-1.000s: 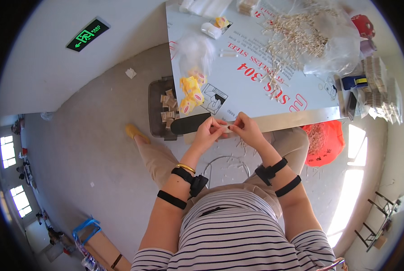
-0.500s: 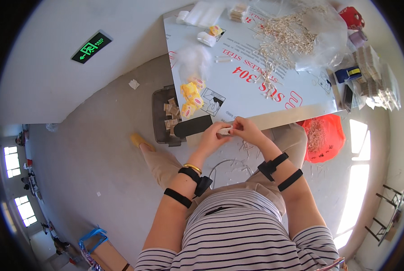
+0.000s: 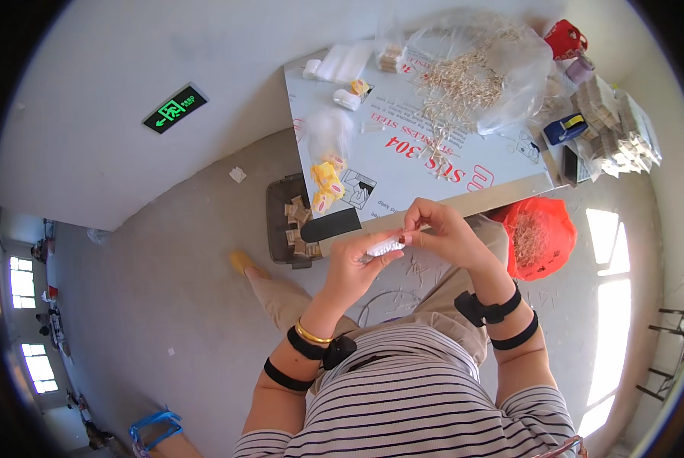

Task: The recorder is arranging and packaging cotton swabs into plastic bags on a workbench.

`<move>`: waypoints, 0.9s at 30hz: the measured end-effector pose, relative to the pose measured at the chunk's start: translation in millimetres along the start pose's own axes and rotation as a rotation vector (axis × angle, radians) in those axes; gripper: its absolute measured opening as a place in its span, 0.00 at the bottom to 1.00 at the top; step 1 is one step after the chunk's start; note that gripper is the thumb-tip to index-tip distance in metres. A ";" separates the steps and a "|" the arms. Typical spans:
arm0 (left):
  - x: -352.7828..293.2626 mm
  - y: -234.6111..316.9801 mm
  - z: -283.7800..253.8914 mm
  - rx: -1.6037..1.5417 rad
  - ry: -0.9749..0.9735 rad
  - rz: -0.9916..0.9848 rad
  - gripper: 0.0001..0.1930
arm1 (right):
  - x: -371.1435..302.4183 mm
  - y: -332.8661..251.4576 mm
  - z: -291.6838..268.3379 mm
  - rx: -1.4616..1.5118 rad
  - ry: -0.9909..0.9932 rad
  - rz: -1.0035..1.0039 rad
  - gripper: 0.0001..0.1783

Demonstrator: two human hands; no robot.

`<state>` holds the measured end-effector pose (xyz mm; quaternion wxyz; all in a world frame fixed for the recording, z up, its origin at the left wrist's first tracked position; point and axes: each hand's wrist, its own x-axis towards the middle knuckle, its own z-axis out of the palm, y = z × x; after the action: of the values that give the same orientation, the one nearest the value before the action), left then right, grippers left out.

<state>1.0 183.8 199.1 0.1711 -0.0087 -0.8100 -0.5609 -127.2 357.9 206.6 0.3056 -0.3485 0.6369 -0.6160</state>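
Note:
Just in front of the table's near edge, my left hand (image 3: 349,263) is closed around a small white bundle (image 3: 388,246) with a bumpy, ribbed edge, like cotton swab heads side by side. My right hand (image 3: 450,238) pinches with thumb and forefinger at the bundle's right end. Beyond my hands, many loose cotton swabs (image 3: 460,84) lie spread on the table (image 3: 395,172), partly under a clear plastic bag (image 3: 521,69). Yellow printed packets (image 3: 326,183) sit near the table's left edge, by a cloudy clear bag (image 3: 328,131).
A dark bin (image 3: 278,221) with small packs stands on the floor at the table's left. To the right is a red bag (image 3: 549,240) of swabs. A blue tape dispenser (image 3: 562,130) and stacked packs (image 3: 624,130) are at the right. A black strip (image 3: 333,225) covers the near-left corner.
Both hands have come nearer to my body, below the table edge, with the white bundle now showing more of its ribbed edge. The whole view has shifted slightly.

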 end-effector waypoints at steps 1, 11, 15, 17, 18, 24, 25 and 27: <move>-2.2 14.4 -2.4 -0.012 -0.034 -0.006 0.19 | -6.5 -11.2 1.9 0.051 -0.006 0.002 0.09; -42.1 89.9 -11.0 -0.050 -0.077 0.069 0.37 | -65.9 -105.9 27.8 -0.304 0.032 -0.315 0.15; -54.9 110.8 -13.3 -0.207 -0.132 0.043 0.46 | -88.1 -118.6 36.0 -0.398 0.009 -0.392 0.18; -56.8 122.6 -16.9 -0.024 -0.177 0.170 0.52 | -97.7 -124.4 39.9 -0.399 0.064 -0.423 0.16; -59.5 124.6 -15.1 -0.019 -0.177 0.174 0.52 | -101.3 -127.3 42.0 -0.399 0.065 -0.430 0.16; -72.0 125.1 -15.4 0.032 -0.064 0.150 0.41 | -116.6 -139.0 48.9 -0.385 0.190 -0.451 0.15; -74.4 129.5 -16.2 0.048 -0.055 0.129 0.36 | -115.4 -140.0 51.4 -0.368 0.194 -0.478 0.15; -75.8 137.1 -19.2 0.067 -0.041 0.114 0.31 | -115.2 -139.4 53.8 -0.354 0.195 -0.513 0.15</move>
<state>105.7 230.6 307.5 0.1865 -0.0605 -0.8297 -0.5226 -8.0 421.9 338.1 0.0125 -0.4846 0.6518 -0.5833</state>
